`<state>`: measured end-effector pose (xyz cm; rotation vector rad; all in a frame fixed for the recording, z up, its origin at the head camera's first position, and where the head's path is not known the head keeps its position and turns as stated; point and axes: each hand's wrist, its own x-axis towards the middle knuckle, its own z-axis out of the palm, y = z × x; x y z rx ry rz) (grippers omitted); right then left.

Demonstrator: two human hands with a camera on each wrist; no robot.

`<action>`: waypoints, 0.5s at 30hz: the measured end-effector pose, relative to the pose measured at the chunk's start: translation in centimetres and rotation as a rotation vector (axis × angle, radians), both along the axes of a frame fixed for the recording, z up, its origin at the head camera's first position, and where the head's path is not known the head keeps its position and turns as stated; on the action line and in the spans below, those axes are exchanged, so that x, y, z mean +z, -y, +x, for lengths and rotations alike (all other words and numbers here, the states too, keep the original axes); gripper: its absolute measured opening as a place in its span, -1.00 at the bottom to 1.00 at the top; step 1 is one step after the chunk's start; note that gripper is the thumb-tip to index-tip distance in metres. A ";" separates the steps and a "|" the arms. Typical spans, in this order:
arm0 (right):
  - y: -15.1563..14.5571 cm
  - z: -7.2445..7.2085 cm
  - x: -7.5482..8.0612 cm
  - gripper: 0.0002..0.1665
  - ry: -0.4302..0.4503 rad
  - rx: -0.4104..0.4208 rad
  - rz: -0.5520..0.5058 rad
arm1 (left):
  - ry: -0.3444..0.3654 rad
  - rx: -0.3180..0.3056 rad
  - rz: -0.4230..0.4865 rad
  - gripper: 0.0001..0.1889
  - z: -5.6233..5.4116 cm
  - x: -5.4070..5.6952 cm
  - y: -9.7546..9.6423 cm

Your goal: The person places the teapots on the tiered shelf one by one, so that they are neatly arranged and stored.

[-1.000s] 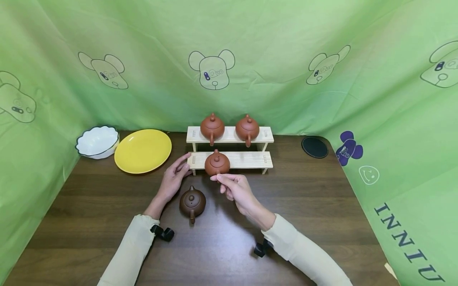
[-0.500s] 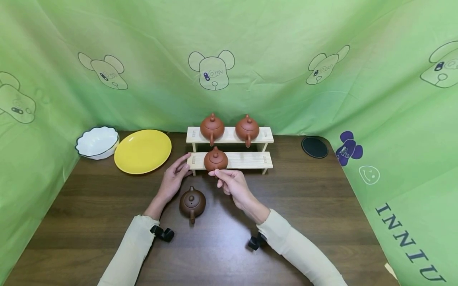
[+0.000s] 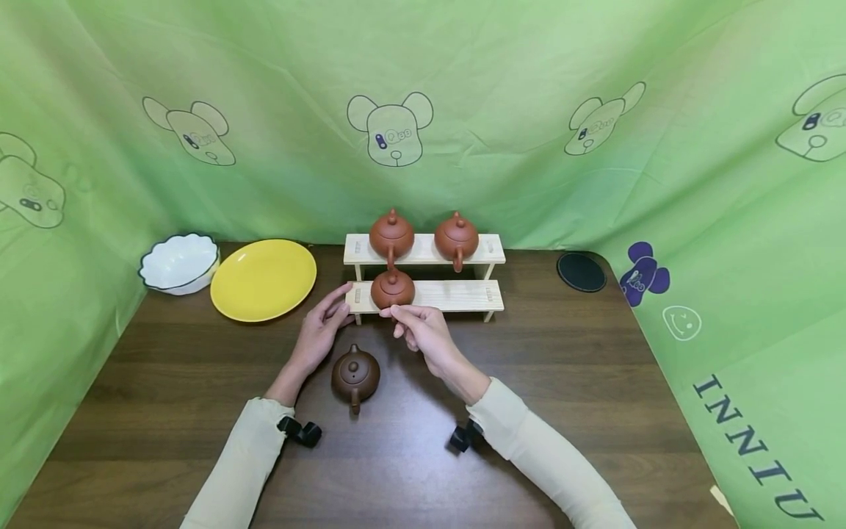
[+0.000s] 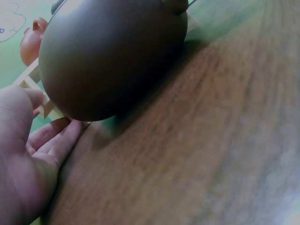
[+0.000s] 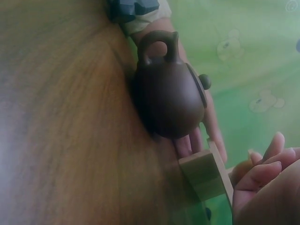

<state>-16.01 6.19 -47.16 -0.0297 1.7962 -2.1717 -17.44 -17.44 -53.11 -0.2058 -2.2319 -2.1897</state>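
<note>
My right hand (image 3: 429, 339) pinches the handle end of a reddish-brown clay teapot (image 3: 393, 288). This teapot is close over the left part of the lower wooden shelf (image 3: 456, 295), its spout toward the back. At that shelf's left end, my left hand (image 3: 316, 332) touches the wood with fairly straight fingers; its thumb and fingers (image 4: 63, 138) also show beside the shelf leg in the left wrist view. A dark brown teapot (image 3: 355, 373) stands on the table between my forearms, handle toward me. In the right wrist view, my right fingers (image 5: 269, 171) mostly hide the pinched teapot.
Two more reddish teapots, a left one (image 3: 392, 235) and a right one (image 3: 456, 236), stand on the higher shelf (image 3: 423, 253) behind. A yellow plate (image 3: 264, 281) and white scalloped bowl (image 3: 178, 262) are at back left, a black round coaster (image 3: 581, 272) at back right. Green cloth (image 3: 502, 184) encloses the table.
My right hand has carried the reddish teapot a little back and to the left over the lower shelf. The left hand and the dark teapot have stayed put.
</note>
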 end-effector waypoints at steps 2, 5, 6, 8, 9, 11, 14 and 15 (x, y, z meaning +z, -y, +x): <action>0.1 -0.1 0.0 -0.69 0.006 0.000 -0.002 | -0.002 0.001 0.000 -0.50 0.0 0.0 0.0; 0.4 -0.3 -0.1 -0.69 0.012 0.000 0.000 | -0.001 0.002 -0.002 -0.50 0.0 -0.1 0.0; 0.4 -0.4 -0.1 -0.69 0.012 0.001 0.003 | 0.000 0.003 -0.003 -0.50 0.0 -0.1 0.0; 0.6 -0.5 -0.1 -0.70 0.008 0.000 0.006 | 0.001 0.003 -0.007 -0.50 -0.1 -0.1 0.0; 0.6 -0.6 -0.1 -0.70 0.006 0.001 0.005 | 0.002 0.003 -0.008 -0.50 -0.1 -0.1 0.0; 0.7 -0.8 -0.2 -0.71 0.002 0.002 0.006 | 0.003 0.003 -0.008 -0.50 -0.1 0.0 0.0; 0.8 -1.0 -0.3 -0.71 -0.003 0.000 0.004 | 0.005 0.002 -0.007 -0.50 -0.1 -0.1 0.0; 0.8 -1.1 -0.4 -0.71 -0.006 0.001 0.004 | 0.004 0.002 -0.006 -0.50 -0.1 -0.1 0.0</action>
